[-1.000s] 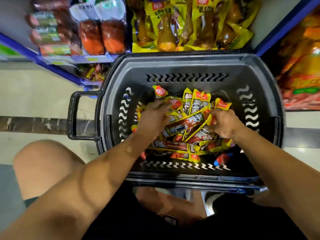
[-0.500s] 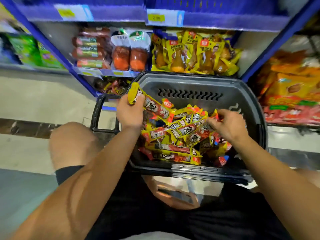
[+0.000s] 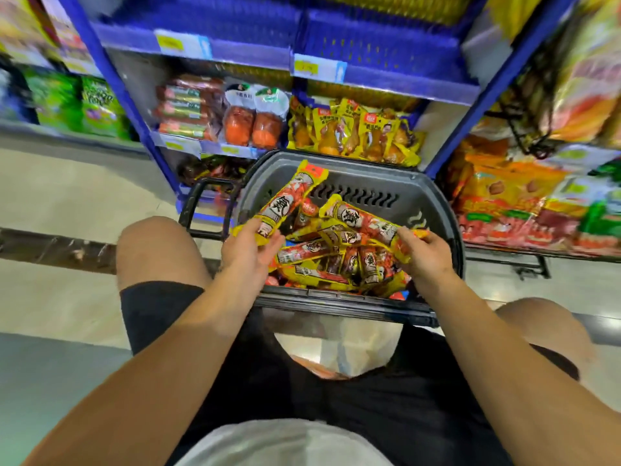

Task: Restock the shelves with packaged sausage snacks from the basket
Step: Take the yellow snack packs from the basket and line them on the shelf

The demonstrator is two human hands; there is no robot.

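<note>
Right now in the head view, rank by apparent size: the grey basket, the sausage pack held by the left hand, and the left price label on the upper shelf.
1. Grey basket
2. Sausage pack in the left hand
3. Price label, farther away, so only apparently smallest

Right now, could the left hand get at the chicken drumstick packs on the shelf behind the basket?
Probably not yet: the left hand already holds a sausage pack. The path over the basket rim to the drumstick packs looks unobstructed.

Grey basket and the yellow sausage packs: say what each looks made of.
Grey slotted basket: looks like moulded matt plastic, judging by its smooth wall and cut vent slots. Yellow-and-red sausage pack in the left hand: probably glossy plastic film; it shines and crinkles at the sealed ends.
</note>
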